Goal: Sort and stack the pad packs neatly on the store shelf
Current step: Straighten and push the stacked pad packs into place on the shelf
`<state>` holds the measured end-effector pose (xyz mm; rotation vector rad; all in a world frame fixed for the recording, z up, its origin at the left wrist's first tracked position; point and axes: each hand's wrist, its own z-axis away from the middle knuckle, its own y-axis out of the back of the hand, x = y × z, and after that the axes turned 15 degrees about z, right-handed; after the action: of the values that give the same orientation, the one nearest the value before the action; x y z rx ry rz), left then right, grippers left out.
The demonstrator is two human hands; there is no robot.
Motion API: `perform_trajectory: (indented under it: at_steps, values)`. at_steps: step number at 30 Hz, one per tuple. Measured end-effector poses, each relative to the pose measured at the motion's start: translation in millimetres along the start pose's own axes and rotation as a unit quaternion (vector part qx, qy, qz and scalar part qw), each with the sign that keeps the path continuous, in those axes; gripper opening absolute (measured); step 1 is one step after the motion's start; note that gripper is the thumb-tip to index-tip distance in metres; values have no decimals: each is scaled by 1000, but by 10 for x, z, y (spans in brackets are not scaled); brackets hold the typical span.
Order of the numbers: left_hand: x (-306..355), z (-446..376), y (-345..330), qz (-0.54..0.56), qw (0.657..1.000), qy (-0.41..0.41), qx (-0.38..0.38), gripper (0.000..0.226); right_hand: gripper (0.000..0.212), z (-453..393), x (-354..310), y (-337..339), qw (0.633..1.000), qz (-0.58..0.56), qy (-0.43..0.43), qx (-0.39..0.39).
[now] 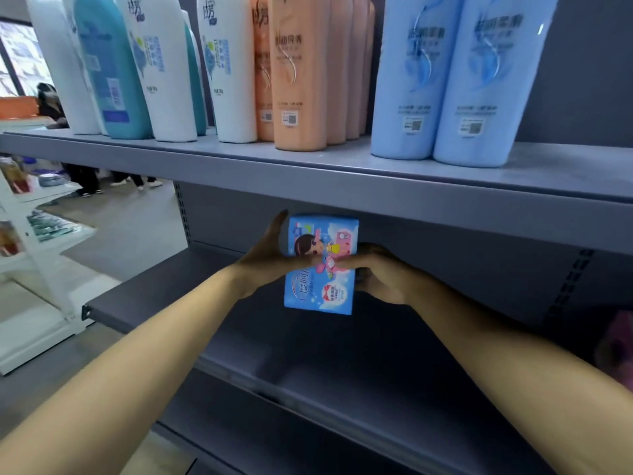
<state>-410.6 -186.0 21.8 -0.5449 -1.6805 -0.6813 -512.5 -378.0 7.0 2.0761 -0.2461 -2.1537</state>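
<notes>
A blue pad pack (322,289) with a cartoon face and pink patches stands upright on its short end over the dark grey middle shelf (239,341). Both my hands hold it. My left hand (270,258) lies against its left side with the fingers pointing up and the thumb across the front. My right hand (380,272) grips its right side, thumb on the front and fingers curled behind. Whether the pack's lower end touches the shelf board is not clear.
The upper shelf (342,180) hangs just above the pack and carries white, teal, orange and light blue bottles (442,80). Something pink and blurred (616,344) lies at the right edge. A white rack (37,255) stands left, people's legs beyond it.
</notes>
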Motion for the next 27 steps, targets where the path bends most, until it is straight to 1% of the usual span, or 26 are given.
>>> perform_trajectory:
  at_steps: [3,5,8,13,14,16,19,20,21,22,23,25,27]
  values:
    - [-146,23,101,64,997,22,-39,79,44,-101,-7,-95,998,-56,23,-6]
    - [-211,53,173,85,994,55,-43,68,52,-187,-26,-181,995,-95,31,0]
    - [-266,60,327,98,991,84,-42,65,52,-317,-37,-326,990,-133,39,12]
    - [-276,0,699,141,986,67,-66,53,48,-563,-71,-626,987,-148,40,37]
    - [-279,-18,791,138,986,60,-67,53,48,-618,-89,-699,988,-141,43,49]
    - [-300,-66,1014,128,989,57,-55,60,48,-739,-132,-838,986,-130,45,91]
    - [-356,-133,1376,100,992,57,-51,66,42,-932,-183,-1007,981,-121,48,147]
    - [-380,-157,1487,86,993,52,-59,67,45,-988,-191,-1053,979,-112,41,166]
    - [-403,-178,1588,72,994,47,-65,69,53,-1039,-192,-1096,978,-97,29,184]
    - [-425,-201,1679,57,995,42,-66,72,61,-1081,-193,-1145,978,-76,17,196]
    - [-448,-225,1758,41,996,38,-66,75,63,-1113,-196,-1198,978,-46,12,201]
    - [-494,-272,1874,10,997,27,-75,82,60,-1154,-183,-1308,978,7,8,208]
    - [-535,-323,1952,-18,996,15,-85,89,56,-1179,-184,-1398,974,36,0,225]
